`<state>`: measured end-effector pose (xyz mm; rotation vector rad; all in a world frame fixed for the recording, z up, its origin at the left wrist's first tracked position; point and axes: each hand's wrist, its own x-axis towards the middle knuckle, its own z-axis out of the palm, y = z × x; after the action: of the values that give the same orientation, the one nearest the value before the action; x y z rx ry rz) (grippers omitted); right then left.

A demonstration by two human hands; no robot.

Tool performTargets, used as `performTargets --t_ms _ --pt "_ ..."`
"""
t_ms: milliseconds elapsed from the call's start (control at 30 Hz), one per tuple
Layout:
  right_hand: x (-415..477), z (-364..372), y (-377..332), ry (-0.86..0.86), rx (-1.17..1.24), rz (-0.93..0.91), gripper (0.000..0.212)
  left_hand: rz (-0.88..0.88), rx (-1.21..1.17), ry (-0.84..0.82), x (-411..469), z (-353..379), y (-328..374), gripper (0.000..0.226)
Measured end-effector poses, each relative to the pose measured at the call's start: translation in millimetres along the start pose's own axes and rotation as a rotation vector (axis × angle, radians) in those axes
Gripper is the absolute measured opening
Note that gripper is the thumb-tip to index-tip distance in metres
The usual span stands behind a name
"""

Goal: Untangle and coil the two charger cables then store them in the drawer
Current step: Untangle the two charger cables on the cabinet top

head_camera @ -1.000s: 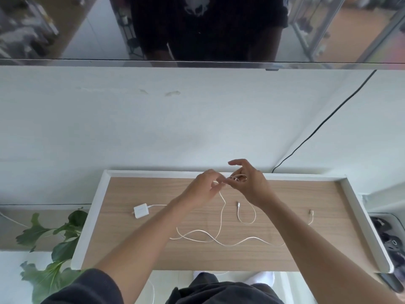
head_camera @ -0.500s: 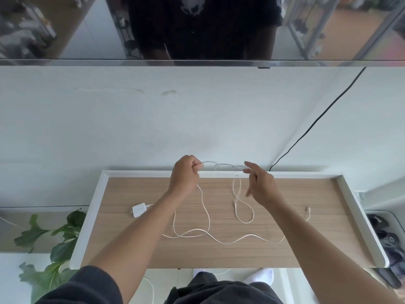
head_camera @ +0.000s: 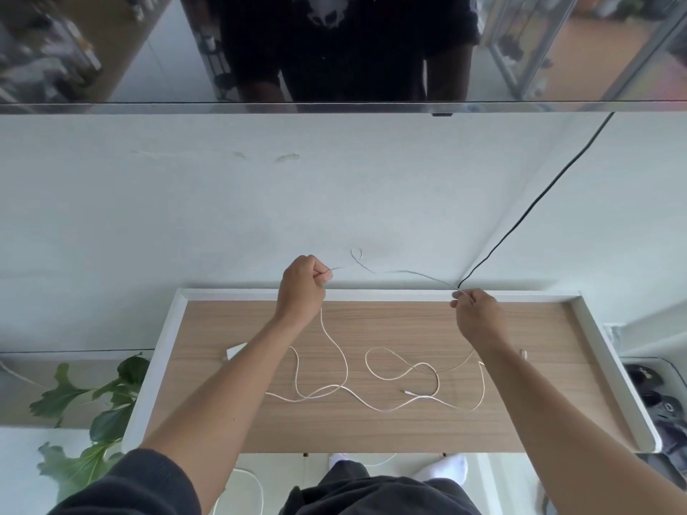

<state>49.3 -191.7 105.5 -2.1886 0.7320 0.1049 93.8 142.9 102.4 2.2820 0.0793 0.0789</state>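
Two thin white charger cables (head_camera: 345, 369) lie in loose crossing loops on the wooden top of a white-rimmed table (head_camera: 580, 302). My left hand (head_camera: 303, 288) is a fist near the table's back edge, gripping one cable. My right hand (head_camera: 474, 314) pinches the same cable farther right. Between them the strand (head_camera: 371, 269) stretches in the air with one small loop. A connector end (head_camera: 407, 392) rests on the wood. A white charger plug (head_camera: 236, 351) peeks out from behind my left forearm. No drawer is in view.
A white wall rises behind the table, with a black cord (head_camera: 539, 195) running down it to the table's back right. A mirror strip (head_camera: 334, 50) spans the top. A green plant (head_camera: 93, 410) stands at the left. Another white cable (head_camera: 252, 488) lies on the floor.
My hands have moved apart, the right one going right and taking hold of the cable. The strand between them is now pulled out long. The loops on the table have shifted.
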Motion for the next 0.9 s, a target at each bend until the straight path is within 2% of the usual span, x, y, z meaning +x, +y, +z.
performTargets --t_ms 167,267,333,467,667,767,900 --pt "1.9 1.5 -10.6 -0.093 -0.013 -0.098 0.019 0.046 -0.019 -0.067 -0.7 3.1 15.4 0.025" --pt "1.1 -1.0 -18.2 -0.117 0.004 -0.138 0.023 0.044 -0.007 -0.085 0.5 2.8 21.5 0.029" --pt "4.1 -3.9 -18.7 -0.043 0.021 -0.137 0.028 0.033 0.018 -0.073 2.2 1.9 21.5 0.028" --pt "17.9 -22.9 -13.0 0.252 -0.024 -0.109 0.034 -0.006 0.126 -0.005 5.5 -4.1 16.7 0.027" --pt "27.5 -44.9 -8.6 0.205 -0.053 -0.1 0.036 -0.02 0.141 0.01 9.7 -4.3 18.6 0.027" --pt "33.6 -44.2 -7.6 0.201 0.041 -0.023 0.032 -0.006 0.149 0.033 10.3 -1.6 27.8 0.028" --pt "39.4 -63.9 -14.2 0.422 0.14 -0.054 0.03 -0.028 0.245 0.058 11.7 -8.0 28.3 0.034"
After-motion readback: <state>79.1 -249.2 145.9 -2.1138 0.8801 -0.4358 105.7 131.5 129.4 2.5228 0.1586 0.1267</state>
